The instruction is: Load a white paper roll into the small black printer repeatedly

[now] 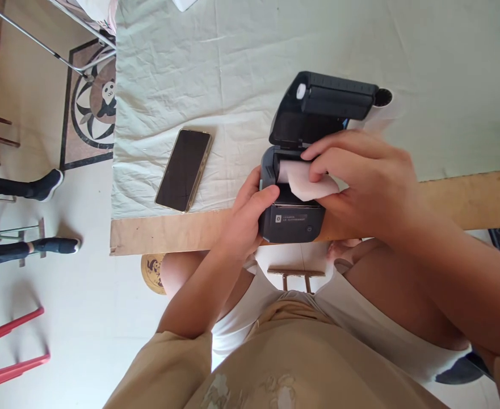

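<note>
Cloth-covered table [232, 51] bears black printer [294, 218], lid open, white paper roll [301, 179] inside.

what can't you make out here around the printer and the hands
- Head view: the paper roll in the printer is mostly covered by the right hand.
- The printer's left side is hidden under the left hand.
- The label text on the printer's front is too small to read.
- The phone screen is dark.
</note>
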Action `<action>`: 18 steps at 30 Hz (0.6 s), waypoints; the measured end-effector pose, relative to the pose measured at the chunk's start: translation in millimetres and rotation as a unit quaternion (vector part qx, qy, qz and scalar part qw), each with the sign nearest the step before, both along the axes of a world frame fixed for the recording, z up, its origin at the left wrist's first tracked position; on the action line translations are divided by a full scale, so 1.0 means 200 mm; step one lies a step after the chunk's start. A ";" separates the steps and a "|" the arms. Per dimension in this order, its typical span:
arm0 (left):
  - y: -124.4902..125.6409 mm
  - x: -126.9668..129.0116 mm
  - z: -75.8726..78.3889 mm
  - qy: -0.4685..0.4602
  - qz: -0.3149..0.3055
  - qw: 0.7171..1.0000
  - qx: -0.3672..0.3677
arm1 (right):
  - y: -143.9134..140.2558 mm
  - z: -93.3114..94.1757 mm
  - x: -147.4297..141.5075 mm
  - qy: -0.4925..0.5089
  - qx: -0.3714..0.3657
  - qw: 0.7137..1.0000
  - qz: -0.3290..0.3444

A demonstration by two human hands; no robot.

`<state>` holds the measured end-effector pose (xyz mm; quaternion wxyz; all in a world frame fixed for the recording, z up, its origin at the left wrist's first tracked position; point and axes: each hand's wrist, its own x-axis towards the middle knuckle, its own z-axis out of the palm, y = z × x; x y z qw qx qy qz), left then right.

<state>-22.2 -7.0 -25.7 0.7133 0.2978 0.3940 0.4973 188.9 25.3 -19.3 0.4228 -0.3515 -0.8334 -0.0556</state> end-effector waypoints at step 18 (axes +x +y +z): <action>0.05 -0.07 -0.14 0.066 -0.047 0.983 0.163 | -0.09 0.11 0.13 0.182 -0.187 0.965 -0.037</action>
